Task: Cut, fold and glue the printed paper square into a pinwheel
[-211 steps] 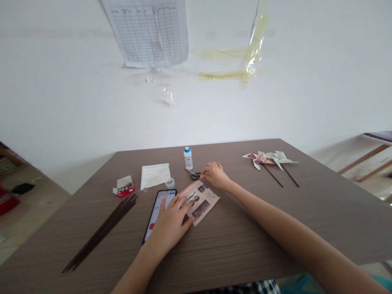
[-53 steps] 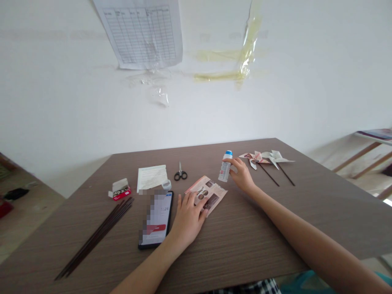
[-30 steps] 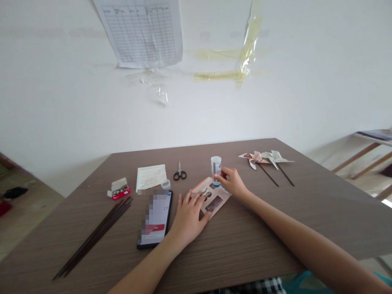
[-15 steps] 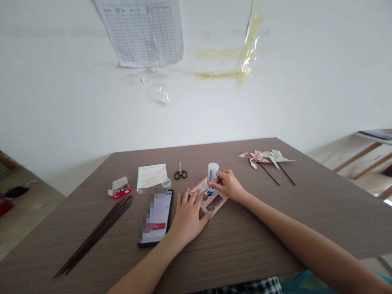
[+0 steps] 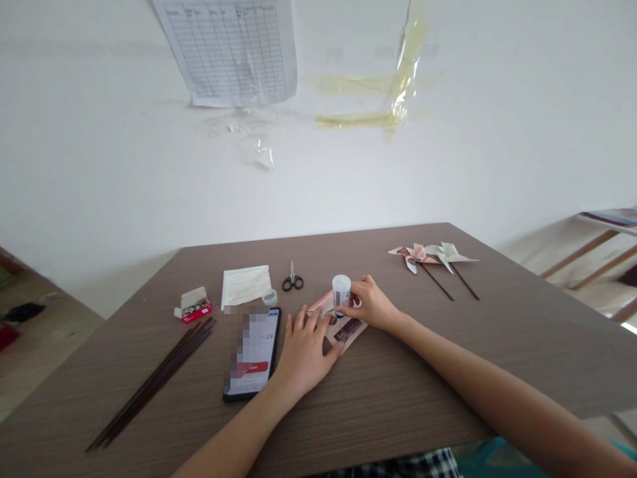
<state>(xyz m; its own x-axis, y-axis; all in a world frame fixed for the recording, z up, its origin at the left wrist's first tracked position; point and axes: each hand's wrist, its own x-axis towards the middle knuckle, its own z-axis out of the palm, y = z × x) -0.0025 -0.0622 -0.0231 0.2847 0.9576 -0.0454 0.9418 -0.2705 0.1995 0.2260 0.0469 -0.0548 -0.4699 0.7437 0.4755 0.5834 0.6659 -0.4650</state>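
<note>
1. The white bottle [image 5: 341, 292] stood base-up over the printed paper [image 5: 350, 330], pinched in the right hand [image 5: 373, 304]; its lower end was mostly hidden.
2. The left hand [image 5: 307, 345] lay flat, fingers spread, across the paper's left side.
3. A hard drag of the bottle risked creasing or shifting the paper.
4. The phone [image 5: 261, 352] crowded the left wrist; rightward, tabletop [image 5: 497, 325] gave more room, short of the pinwheels [image 5: 417, 255] at far right.

The right hand [image 5: 373, 305] grips a bottle [image 5: 341, 292], upside down, at a paper [image 5: 352, 330] under the left hand's [image 5: 306, 342] spread fingers. Scissors [image 5: 292, 282] lie toward the desk's [image 5: 522, 312] far edge, pinwheels [image 5: 418, 255] near its far right corner, sticks [image 5: 154, 382] toward its left edge.
</note>
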